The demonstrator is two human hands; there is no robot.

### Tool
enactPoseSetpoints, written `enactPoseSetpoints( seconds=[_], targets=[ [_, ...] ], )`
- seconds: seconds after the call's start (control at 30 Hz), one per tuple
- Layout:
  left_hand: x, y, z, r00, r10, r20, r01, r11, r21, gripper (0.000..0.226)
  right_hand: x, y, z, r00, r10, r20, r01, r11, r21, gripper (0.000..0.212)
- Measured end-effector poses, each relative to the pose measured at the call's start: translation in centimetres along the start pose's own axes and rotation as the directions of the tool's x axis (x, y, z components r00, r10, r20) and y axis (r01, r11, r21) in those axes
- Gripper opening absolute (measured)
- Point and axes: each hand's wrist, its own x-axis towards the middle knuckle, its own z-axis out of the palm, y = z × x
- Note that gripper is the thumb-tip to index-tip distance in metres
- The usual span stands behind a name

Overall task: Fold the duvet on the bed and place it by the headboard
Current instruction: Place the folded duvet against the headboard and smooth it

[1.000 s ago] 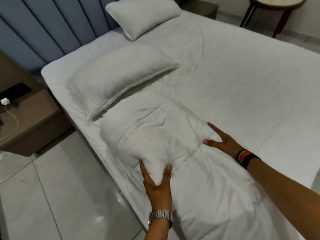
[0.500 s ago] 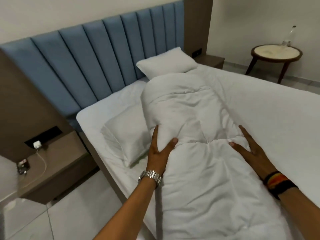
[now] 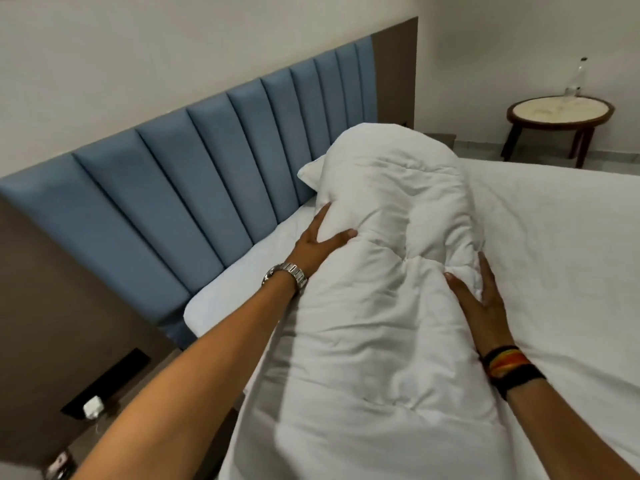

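Head view: lifted duvet [image 3: 391, 244] hides pillow [image 3: 310, 171] mostly.

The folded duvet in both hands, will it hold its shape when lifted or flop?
The duvet probably flops: it bulges and creases softly around the left hand and right hand. It looks puffy, so likely light for its bulk. Its loose lower end may unfold.

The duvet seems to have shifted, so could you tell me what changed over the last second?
Both hands, left hand and right hand, lifted the folded duvet off the mattress and carried it toward the headboard, now hiding the pillows. Each grip stayed on its side.
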Motion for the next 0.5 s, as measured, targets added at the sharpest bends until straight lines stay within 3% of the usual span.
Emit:
enactPoseSetpoints(
  seconds=[0.17,0.37,0.5],
  targets=[
    [9.7,-4.1,-9.0,0.999,0.003,0.05,-0.006,0.999,0.051,0.103,5.3,0.4,12.7,1.0,0.012,-0.027,-0.01,0.997,0.079,0.102],
    [20.4,-8.4,-19.7,0.993,0.015,0.12,-0.023,0.997,0.073,0.095,10.8,-0.2,26.9,0.993,0.046,-0.108,-0.034,0.993,0.109,0.084],
    [28.8,-12.6,-25.6,0.979,0.025,0.204,-0.043,0.995,0.086,0.094,14.7,0.4,36.3,0.977,0.126,-0.17,-0.099,0.983,0.155,0.088]
  ],
)
